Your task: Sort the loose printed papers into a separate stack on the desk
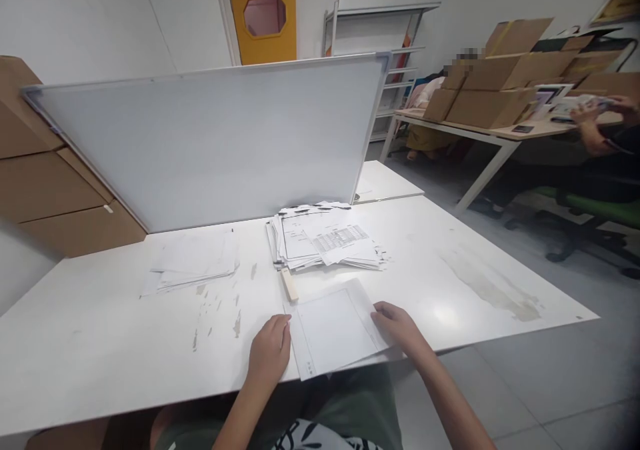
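Note:
In the head view, a white sheet of paper (333, 327) with a thin printed border lies at the table's front edge, its near corner jutting past the edge. Another sheet appears to be under it. My left hand (271, 349) is closed at the paper's left edge, thumb and fingertips together on it. On the opposite side, my right hand (399, 329) pinches the right edge between thumb and fingers. Just beyond the sheet lies a small pale beige block (289, 285). A thick, untidy pile of printed papers (325, 237) sits behind that block.
A flatter stack of papers (195, 260) lies to the left on the white table (125, 343). Along the back stands a whiteboard (225, 143), with cardboard boxes (60, 183) at its left. Another person's hands (587, 111) hold something at a desk to the right.

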